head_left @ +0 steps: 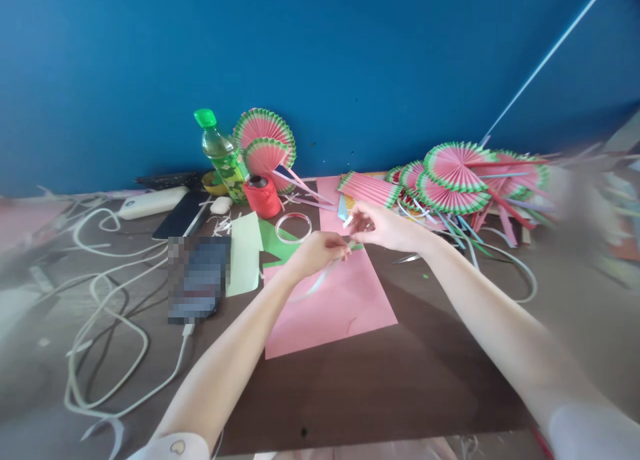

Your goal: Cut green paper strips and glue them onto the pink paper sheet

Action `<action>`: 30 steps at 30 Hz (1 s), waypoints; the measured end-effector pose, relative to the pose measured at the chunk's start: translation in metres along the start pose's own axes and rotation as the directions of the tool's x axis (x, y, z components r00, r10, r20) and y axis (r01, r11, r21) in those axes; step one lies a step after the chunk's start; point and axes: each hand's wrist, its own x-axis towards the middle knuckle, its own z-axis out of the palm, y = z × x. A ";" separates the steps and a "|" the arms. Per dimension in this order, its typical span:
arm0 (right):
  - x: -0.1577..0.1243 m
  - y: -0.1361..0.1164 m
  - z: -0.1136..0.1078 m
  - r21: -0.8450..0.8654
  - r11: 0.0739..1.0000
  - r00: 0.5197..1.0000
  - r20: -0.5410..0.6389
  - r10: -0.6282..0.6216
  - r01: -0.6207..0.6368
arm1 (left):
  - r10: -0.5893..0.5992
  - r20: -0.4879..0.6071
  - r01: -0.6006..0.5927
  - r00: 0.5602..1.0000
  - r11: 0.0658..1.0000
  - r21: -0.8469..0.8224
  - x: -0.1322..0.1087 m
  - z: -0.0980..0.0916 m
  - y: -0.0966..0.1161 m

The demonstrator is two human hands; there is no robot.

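My left hand (pixel 323 250) pinches a thin pale strip (pixel 320 281), which curls down over a pink sheet of paper (pixel 333 313). Close by on the right, my right hand (pixel 380 227) has its fingers closed, and a small white end sticks out at their tips. Whether that end belongs to the same strip, I cannot tell. Beyond the hands lies a flat pleated pink-and-green paper piece (pixel 370 189). A roll of thin wire (pixel 293 228) rests left of the right hand, near green paper (pixel 274 243).
Watermelon-coloured paper fans (pixel 457 177) are heaped at the back right; two more fans (pixel 265 137) lean on the blue wall. A green-capped bottle (pixel 225 160) and a red spool (pixel 263 197) stand back left. Phones, a power bank (pixel 153 203) and looped white cables (pixel 107 313) occupy the left.
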 end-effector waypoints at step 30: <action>-0.001 -0.007 0.000 -0.099 0.993 0.998 0.007 -0.057 0.057 | -0.126 -0.065 0.101 0.990 0.949 -0.300 0.000 -0.005 0.006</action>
